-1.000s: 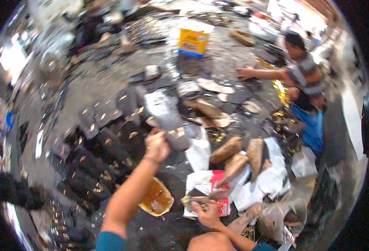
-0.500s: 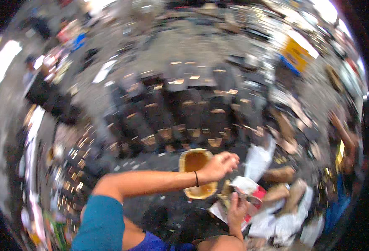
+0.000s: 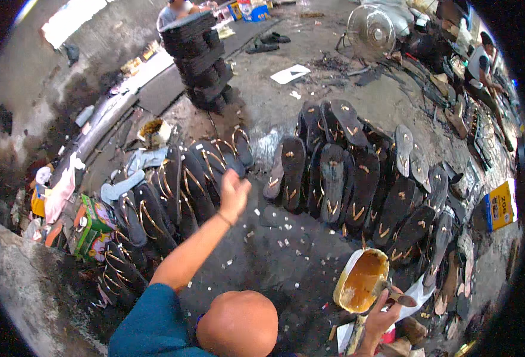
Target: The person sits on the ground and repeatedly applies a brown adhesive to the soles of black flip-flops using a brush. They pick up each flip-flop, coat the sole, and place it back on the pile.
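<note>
My left hand [image 3: 234,193] reaches forward, fingers stretched out, to the near end of a dark sandal [image 3: 234,163] in the left row. Whether the fingertips touch it, I cannot tell. That row holds several black sandals [image 3: 197,184] with gold-trimmed straps. My right hand [image 3: 381,321] is closed round a short wooden-handled tool [image 3: 403,299], at the right rim of a cut-open tub [image 3: 341,291] of amber, glue-like paste [image 3: 366,271]. The tool's working end is partly hidden by the fingers. Ahead, more black footbeds with small gold pieces [image 3: 334,178] lie in overlapping rows.
A tall stack of dark soles [image 3: 197,59] stands at the back left, with a person [image 3: 176,12] behind it. A fan [image 3: 371,30] is at the back. Another person [image 3: 481,68] is far right, beyond a yellow-and-blue box [image 3: 500,205]. White scraps dot the dark floor [image 3: 262,256].
My view has swung left. My left hand has gone from above the tub to the left sandal row. My right hand has come up to the tub's rim with the wooden-handled tool.
</note>
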